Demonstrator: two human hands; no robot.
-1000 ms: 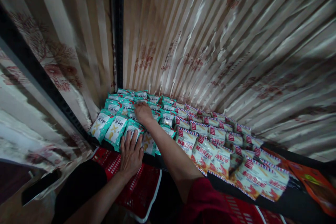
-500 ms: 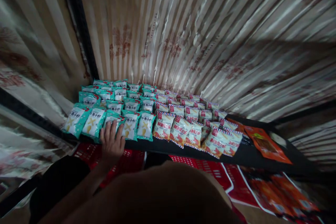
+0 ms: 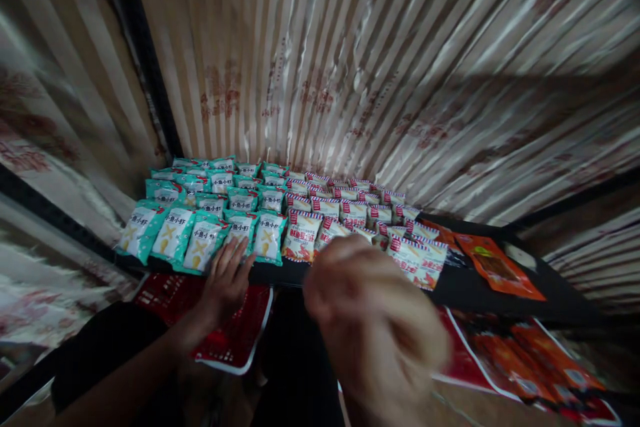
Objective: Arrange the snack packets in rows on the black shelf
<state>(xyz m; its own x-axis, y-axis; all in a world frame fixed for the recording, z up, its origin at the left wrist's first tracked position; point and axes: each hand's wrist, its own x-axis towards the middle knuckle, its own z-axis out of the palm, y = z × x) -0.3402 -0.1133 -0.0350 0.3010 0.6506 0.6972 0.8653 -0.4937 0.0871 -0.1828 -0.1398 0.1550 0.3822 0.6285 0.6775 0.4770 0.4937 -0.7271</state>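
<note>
My left hand rests its stretched fingers on the lower front of a teal snack packet in the front row. Just left of it stands another teal packet, leaning back, with yellow pieces pictured on it. My right hand is close to the camera and smeared by motion. It appears curled, but whether anything is in it cannot be made out. Behind it, partly covered, are white snack packets with red lettering and striped edges.
The packets stand in rows on a black shelf. Orange pouches lie at its right end. Red printed packs and orange packs sit lower down. A wrinkled striped sheet hangs behind; a dark post rises at left.
My left hand has moved right from one teal packet to the neighbouring one, uncovering the first. My right hand has come up into view in front of the white packets. The view has shifted slightly.
</note>
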